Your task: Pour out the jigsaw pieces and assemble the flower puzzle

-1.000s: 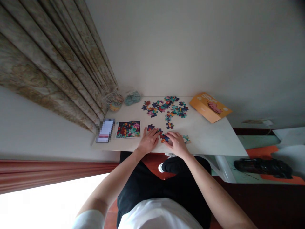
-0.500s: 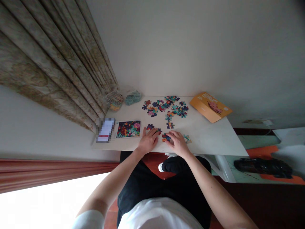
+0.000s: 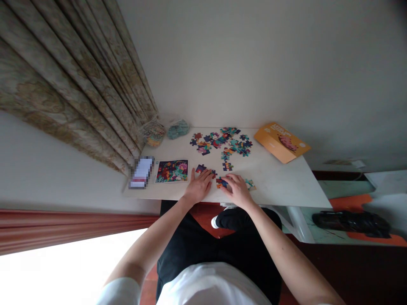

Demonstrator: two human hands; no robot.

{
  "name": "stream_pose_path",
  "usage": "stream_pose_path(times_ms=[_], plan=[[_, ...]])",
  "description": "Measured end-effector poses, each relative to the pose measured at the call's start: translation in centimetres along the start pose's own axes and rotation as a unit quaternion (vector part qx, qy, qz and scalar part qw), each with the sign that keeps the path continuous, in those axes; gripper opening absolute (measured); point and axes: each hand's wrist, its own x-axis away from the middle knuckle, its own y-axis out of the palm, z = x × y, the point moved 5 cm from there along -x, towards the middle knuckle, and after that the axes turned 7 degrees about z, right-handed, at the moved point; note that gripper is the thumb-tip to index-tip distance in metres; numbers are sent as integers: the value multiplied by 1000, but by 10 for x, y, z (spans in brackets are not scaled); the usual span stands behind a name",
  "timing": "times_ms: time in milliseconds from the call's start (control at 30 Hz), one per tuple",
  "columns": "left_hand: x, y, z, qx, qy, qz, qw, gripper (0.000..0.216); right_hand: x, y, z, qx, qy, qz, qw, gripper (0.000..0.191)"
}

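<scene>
White tabletop [image 3: 280, 186] stands against a plain wall [image 3: 254, 63]. Left hand [image 3: 199, 186] lies spread and flat, holding nothing, fingertips just beside a small jigsaw piece [image 3: 213, 173]. Right hand [image 3: 238, 190] is curled over a joined cluster of puzzle pieces [image 3: 221, 182], touching it; whether it grips them cannot be told. Loose pieces [image 3: 221, 142] lie scattered ahead of both hands. Printed picture card [image 3: 172, 171] sits left of the left hand; orange box [image 3: 281, 142] lies ahead and right of the right hand.
</scene>
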Motion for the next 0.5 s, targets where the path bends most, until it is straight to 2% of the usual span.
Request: stream_pose_path(times_ms=[500], plan=[[-1,0,1,-1,-4,-10,1000,45,1,0,0,-5,-3,6,1000,37]])
